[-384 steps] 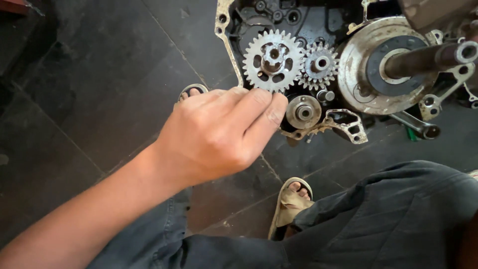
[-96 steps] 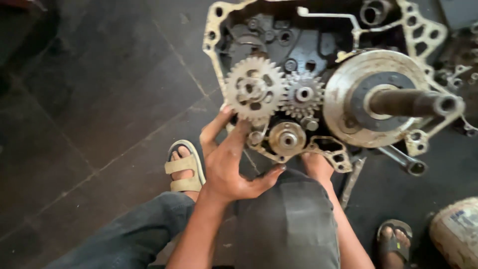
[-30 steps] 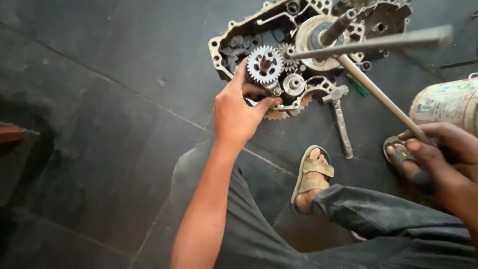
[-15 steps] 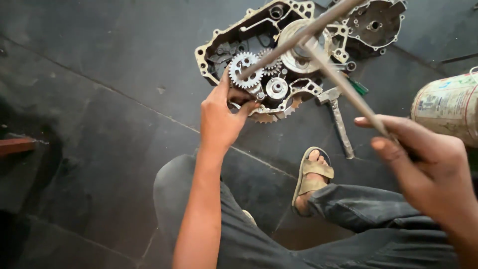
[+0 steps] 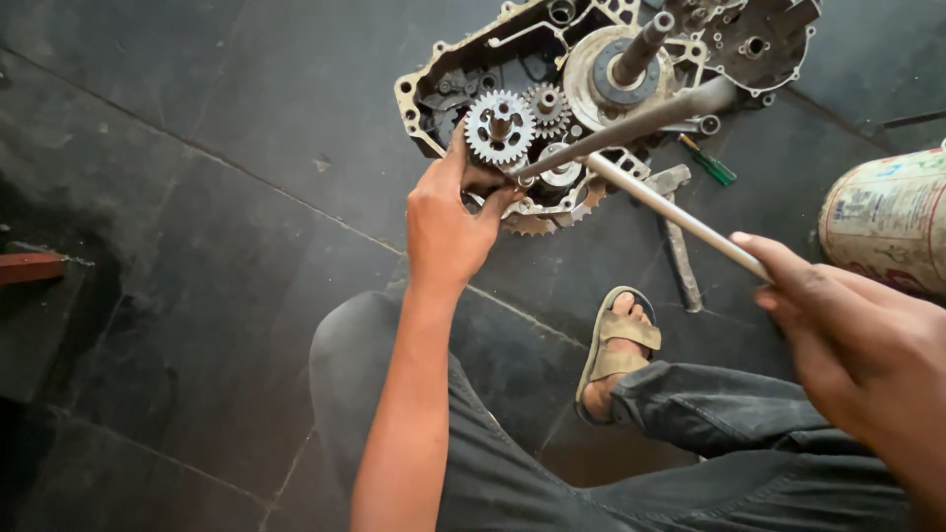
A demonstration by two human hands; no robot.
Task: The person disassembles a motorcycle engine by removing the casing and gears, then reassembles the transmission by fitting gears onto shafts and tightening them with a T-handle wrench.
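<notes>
Right: left hand (image 5: 448, 232) fingers pinch at the large toothed steel gear (image 5: 499, 126) in the greasy aluminium crankcase (image 5: 434, 89); right hand (image 5: 852, 330) fist grips smooth T-wrench (image 5: 680, 217).

One open engine case (image 5: 434, 89) lies far on the floor, holding two toothed gears: a large gear (image 5: 500, 127) and a small gear (image 5: 548, 106). Two hands work: left hand (image 5: 448, 229), right hand (image 5: 852, 330). One metal rod (image 5: 680, 215), one screwdriver (image 5: 711, 166), one can (image 5: 887, 222) at right, one sandal (image 5: 616, 345).

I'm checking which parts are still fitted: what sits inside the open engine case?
Inside the engine case sit a large gear, a smaller gear and a round hub with a shaft. The left hand covers the lower edge, so parts there are hidden.
</notes>
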